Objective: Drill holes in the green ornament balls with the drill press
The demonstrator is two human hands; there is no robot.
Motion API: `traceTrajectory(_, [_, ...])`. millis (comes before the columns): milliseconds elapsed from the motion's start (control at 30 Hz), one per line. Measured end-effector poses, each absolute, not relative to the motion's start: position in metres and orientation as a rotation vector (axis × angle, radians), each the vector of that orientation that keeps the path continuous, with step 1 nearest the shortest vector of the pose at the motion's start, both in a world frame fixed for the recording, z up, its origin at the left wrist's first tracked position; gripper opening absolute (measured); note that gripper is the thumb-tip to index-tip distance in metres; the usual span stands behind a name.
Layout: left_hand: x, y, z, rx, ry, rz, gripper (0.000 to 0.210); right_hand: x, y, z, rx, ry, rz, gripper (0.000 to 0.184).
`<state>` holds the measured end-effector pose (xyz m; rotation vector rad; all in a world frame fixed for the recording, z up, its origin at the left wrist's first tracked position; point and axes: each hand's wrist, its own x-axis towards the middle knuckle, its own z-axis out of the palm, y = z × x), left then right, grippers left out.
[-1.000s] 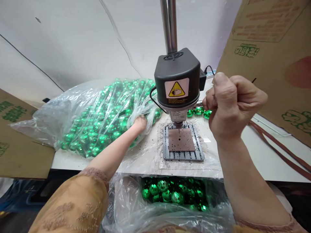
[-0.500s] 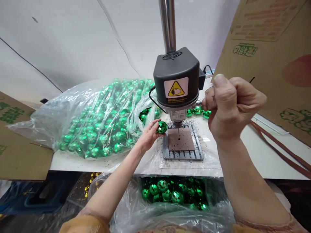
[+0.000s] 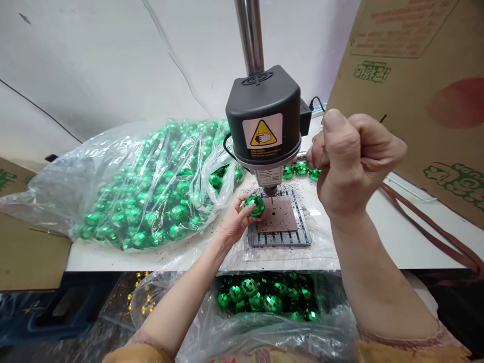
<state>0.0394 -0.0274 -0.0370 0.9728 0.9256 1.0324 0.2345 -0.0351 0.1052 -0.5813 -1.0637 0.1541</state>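
My left hand (image 3: 237, 222) is closed round a shiny green faceted ball (image 3: 254, 206), the fingers at its left side. It is over the left edge of the grey slotted base plate (image 3: 304, 237), beside the thin bit of a bench drill press (image 3: 264, 111). On that plate lies a brown square board (image 3: 284, 214) with a dark hole and scattered dark chips. My right hand (image 3: 351, 161) is a raised fist to the right of the drill head. Whatever it grips is hidden by the fingers.
A clear plastic bag (image 3: 132, 186) full of green balls covers the left of the white table (image 3: 113, 257). More green balls (image 3: 264, 295) sit in an open bag below the table edge. A cardboard box (image 3: 408, 101) stands at right, another (image 3: 34, 262) at left.
My left hand has brought the green ball slightly right and down, over the plate beside the bit. The whole view has shifted a little. My right fist keeps its shape.
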Motion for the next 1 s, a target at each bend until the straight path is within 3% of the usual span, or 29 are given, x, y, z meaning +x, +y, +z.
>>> traceTrajectory(167, [0.042, -0.027, -0.044, 1.225, 0.96, 1.11, 0.066, 0.234, -0.035, 0.103, -0.607, -1.072, 0.145, 0.051])
traceTrajectory(400, [0.053, -0.023, -0.054, 1.303, 0.964, 1.217, 0.052, 0.236, -0.034, 0.103, -0.642, -1.096, 0.122, 0.05])
traceTrajectory(1000, [0.066, -0.024, -0.073, 1.754, 1.12, 1.114, 0.051, 0.234, -0.039, 0.108, -0.573, -1.083, 0.15, 0.052])
